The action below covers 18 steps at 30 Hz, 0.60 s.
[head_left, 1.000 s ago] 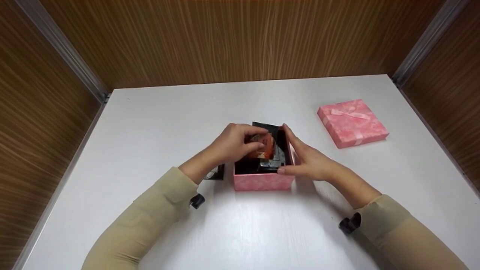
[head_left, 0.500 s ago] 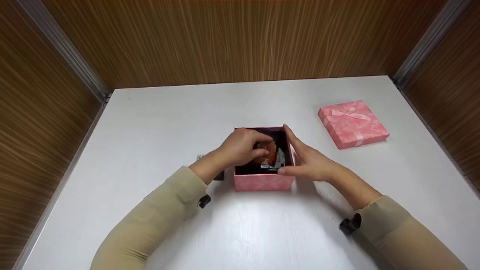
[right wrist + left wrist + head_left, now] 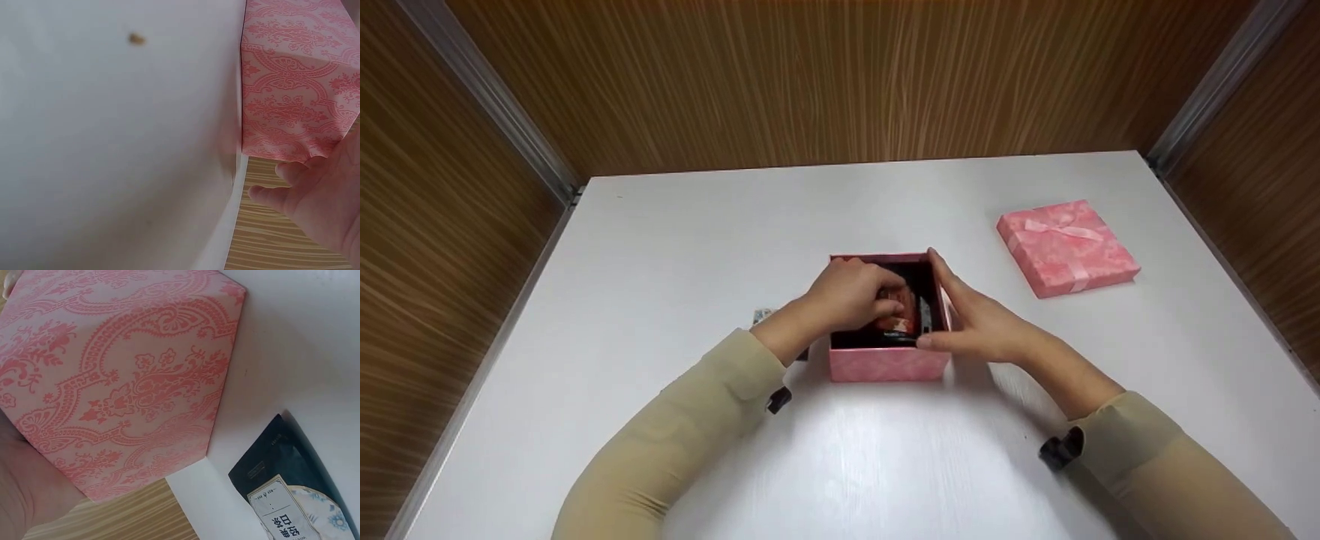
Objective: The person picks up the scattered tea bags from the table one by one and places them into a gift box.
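Note:
My left hand [image 3: 851, 296] reaches into the pink gift box [image 3: 888, 365], pinching a small orange-red packet [image 3: 898, 318] between thumb and fingers. Dark packets [image 3: 925, 315] stand against the right inside of the box, partly covered. With its fingers spread along the right wall, my right hand [image 3: 982, 322] rests on the box; its thumb touches the near rim. In the left wrist view a dark green packet [image 3: 264, 461] with a floral label lies on the table beside the patterned box wall [image 3: 140, 382]. The right wrist view shows the right fingers [image 3: 270, 197] extended near the box [image 3: 292, 107].
A pink lid [image 3: 1069, 247] with a ribbon bow lies at the right on the white table [image 3: 690, 225]. Wood-grain panels [image 3: 840, 82] stand behind and at both sides of the table.
My left hand has moved right and down into the box with the orange-red packet. A dark packet that stuck up above the far rim is now lower. The right hand stays put.

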Available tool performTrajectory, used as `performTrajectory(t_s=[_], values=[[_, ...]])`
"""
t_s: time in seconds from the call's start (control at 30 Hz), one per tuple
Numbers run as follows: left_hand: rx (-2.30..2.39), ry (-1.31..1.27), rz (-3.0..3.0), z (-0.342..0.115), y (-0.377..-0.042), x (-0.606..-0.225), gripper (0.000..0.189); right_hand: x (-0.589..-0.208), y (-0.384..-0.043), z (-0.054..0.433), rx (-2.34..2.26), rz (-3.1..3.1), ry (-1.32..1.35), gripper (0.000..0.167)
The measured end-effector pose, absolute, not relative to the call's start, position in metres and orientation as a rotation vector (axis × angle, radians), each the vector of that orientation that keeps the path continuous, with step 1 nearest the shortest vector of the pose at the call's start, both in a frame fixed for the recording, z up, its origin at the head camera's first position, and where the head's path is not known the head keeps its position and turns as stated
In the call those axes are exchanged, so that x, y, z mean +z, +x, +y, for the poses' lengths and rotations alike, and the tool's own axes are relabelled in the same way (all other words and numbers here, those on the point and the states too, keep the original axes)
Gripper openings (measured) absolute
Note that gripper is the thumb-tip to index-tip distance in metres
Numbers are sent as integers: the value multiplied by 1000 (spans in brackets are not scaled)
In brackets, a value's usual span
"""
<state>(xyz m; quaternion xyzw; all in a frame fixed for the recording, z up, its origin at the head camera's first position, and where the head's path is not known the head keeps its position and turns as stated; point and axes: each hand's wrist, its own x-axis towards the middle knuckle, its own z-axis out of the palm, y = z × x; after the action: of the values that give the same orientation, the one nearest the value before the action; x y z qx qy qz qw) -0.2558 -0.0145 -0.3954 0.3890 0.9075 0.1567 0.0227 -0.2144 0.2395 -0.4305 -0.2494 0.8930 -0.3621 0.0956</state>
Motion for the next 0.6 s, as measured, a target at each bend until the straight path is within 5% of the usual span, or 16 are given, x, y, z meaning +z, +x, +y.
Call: performTrajectory(t_s=[0.6], values=[[99,1177,2758,-8,-255,-394,29,-432,-214,239,-1072,2653,-755,121]])
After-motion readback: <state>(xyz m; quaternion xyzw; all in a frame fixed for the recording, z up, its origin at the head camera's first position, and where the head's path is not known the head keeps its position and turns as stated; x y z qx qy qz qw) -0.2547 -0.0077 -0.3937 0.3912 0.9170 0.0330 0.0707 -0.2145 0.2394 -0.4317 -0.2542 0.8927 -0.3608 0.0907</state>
